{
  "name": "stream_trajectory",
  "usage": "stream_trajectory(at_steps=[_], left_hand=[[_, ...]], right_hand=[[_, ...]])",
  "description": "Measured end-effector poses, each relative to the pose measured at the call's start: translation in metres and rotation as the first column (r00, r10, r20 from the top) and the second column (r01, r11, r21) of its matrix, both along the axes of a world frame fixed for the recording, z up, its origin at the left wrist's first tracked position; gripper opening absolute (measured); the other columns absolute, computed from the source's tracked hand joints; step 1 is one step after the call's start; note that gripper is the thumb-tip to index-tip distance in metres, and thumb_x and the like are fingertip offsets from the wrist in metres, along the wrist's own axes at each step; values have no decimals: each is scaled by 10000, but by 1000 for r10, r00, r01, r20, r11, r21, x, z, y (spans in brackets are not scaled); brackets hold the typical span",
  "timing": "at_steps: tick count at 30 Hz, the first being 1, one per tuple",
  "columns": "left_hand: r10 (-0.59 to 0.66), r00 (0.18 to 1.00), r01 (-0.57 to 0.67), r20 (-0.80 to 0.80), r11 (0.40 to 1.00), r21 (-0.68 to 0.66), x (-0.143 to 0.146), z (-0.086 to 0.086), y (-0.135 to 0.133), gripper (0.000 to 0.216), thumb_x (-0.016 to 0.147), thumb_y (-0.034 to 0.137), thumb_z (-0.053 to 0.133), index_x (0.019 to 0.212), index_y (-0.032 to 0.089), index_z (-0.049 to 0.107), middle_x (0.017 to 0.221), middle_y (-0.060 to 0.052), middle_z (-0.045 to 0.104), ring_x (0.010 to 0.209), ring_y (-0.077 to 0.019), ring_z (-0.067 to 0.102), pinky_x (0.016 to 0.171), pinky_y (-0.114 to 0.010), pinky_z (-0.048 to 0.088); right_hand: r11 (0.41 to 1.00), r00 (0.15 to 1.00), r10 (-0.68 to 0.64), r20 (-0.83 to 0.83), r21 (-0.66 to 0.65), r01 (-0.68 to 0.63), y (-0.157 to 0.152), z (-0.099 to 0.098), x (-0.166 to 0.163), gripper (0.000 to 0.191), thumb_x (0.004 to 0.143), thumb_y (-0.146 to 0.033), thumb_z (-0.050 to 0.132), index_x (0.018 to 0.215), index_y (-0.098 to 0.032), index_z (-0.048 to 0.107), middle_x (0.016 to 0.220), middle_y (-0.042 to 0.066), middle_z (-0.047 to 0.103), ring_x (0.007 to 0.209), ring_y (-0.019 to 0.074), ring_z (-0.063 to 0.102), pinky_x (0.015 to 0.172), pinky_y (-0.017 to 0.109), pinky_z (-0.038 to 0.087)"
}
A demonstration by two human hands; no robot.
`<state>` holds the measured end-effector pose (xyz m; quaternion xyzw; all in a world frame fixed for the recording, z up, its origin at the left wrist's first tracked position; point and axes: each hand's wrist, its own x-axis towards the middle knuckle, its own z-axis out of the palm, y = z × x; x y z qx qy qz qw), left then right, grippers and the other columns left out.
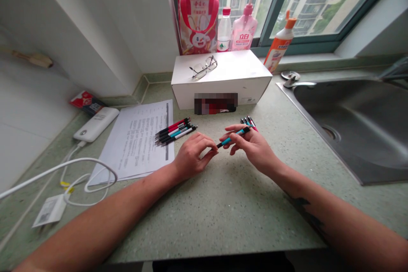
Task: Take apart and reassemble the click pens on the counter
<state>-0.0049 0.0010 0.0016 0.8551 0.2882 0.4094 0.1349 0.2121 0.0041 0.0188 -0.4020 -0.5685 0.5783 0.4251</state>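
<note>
My right hand (251, 144) grips a teal pen (235, 136) by its barrel, held just above the speckled green counter (223, 204). My left hand (191, 157) pinches the black tip end of that same pen with thumb and forefinger. Behind my right hand lie a few more pens (247, 121) on the counter. A second bunch of several pens (175, 131), red, teal, white and black, rests on the edge of a printed paper sheet (140, 140) to the left.
A white box (223, 80) with glasses (204, 67) on top stands behind the hands. Bottles (244, 25) and a red bag (197, 17) line the windowsill. A steel sink (357, 123) lies right. A power bank (95, 124) and white cable (79, 174) lie left.
</note>
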Motion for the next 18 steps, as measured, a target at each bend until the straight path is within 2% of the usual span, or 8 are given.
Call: stream_trajectory(at_steps=[2,4,6,7,9,11,13,18], left_hand=[[5,1000,-5,3,1000,12,0,-1,0,76,934,202,640,1007,190,624,917,-66,722,860,-201,659,797,-372,536],[15,1000,-15,6,1000,23,-1,-1,0,118,930,215,651,1040,184,620,938,-75,718,874,-205,658,804,-379,541],[25,1000,-25,9,999,24,-1,-1,0,113,932,207,644,1040,182,622,939,-76,715,876,-204,656,805,-381,544],[29,1000,-30,8,999,21,-1,-1,0,104,934,198,635,1037,182,624,939,-76,714,876,-203,656,806,-381,544],[38,999,-38,3,999,13,0,-1,0,94,937,180,617,1030,185,630,939,-74,714,878,-202,657,811,-384,545],[43,999,-43,-4,999,5,0,-1,0,94,936,168,609,1025,186,633,939,-74,715,879,-204,660,816,-387,545],[46,999,-46,-9,999,3,0,-1,-1,95,934,162,607,1021,185,635,940,-75,715,879,-204,661,818,-389,546],[73,997,-73,-19,997,18,0,-2,-2,87,939,162,600,1017,181,634,937,-76,711,879,-204,658,815,-384,547]], right_hand=[[988,986,-136,101,89,127,4,3,6,438,934,-550,579,1177,-185,591,857,61,728,658,166,658,552,307,526],[918,886,-364,287,272,290,10,7,18,447,970,-544,515,1209,-183,630,745,36,695,585,158,605,553,310,489],[831,664,-536,521,465,306,18,13,33,454,988,-518,482,1228,-183,673,789,77,716,682,210,650,649,354,492],[816,519,-571,636,508,276,22,14,41,458,991,-511,464,1203,-180,699,859,113,736,738,245,671,675,378,487],[832,227,-549,805,497,248,29,16,55,497,1003,-505,407,1224,-175,706,938,170,749,828,316,695,689,411,478],[872,72,-458,886,432,231,34,13,63,535,1001,-517,385,1283,-170,678,999,199,753,872,350,700,679,417,477],[898,18,-396,918,383,217,37,9,66,550,997,-530,378,1319,-180,654,1039,199,754,893,347,705,685,410,484],[918,1,-347,938,339,204,36,4,62,547,979,-534,418,1342,-188,636,1073,179,758,924,340,710,723,418,501]])
